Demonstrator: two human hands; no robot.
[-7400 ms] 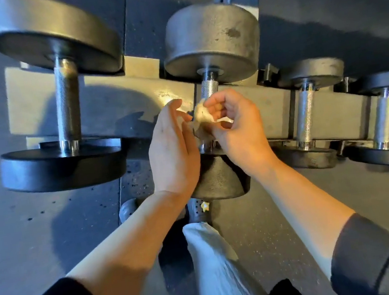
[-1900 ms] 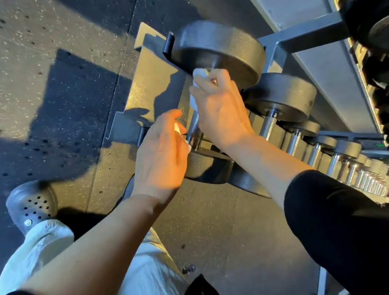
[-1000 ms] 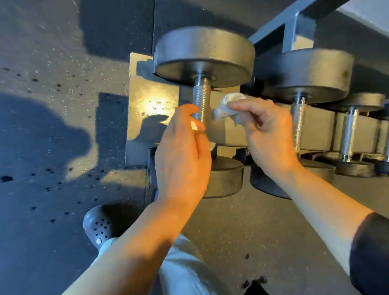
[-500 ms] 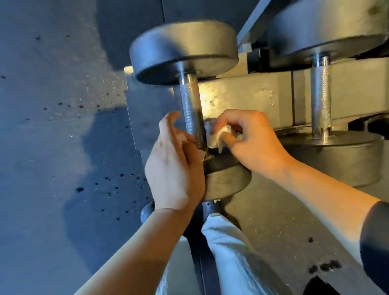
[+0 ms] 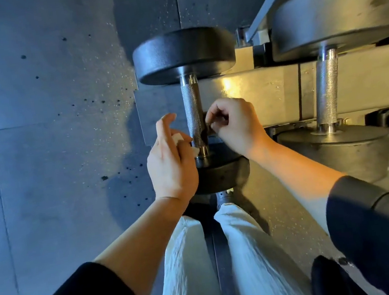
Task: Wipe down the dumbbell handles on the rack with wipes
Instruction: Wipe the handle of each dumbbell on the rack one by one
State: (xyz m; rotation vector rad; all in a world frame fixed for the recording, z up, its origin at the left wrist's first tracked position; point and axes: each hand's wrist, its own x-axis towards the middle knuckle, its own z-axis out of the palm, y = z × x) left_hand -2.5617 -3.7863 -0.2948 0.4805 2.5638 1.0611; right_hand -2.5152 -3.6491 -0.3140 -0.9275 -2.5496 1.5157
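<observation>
I have the end dumbbell [image 5: 187, 78] of the rack [image 5: 268, 94] in front of me, its knurled handle [image 5: 193, 115] between my hands. My left hand [image 5: 170, 160] sits just left of the handle's lower end, fingers lightly curled round a white wipe [image 5: 177, 138] that peeks out at the palm. My right hand [image 5: 232, 124] is just right of the handle, fingertips pinched together; I cannot tell whether they hold anything. A second dumbbell [image 5: 327, 88] rests on the rack further right.

Silver cross-hatched dumbbell handle [image 5: 194, 115], black weight heads [image 5: 184, 53], white wipe [image 5: 177, 138], speckled grey floor [image 5: 47, 118], pale trousers [image 5: 195, 267].
</observation>
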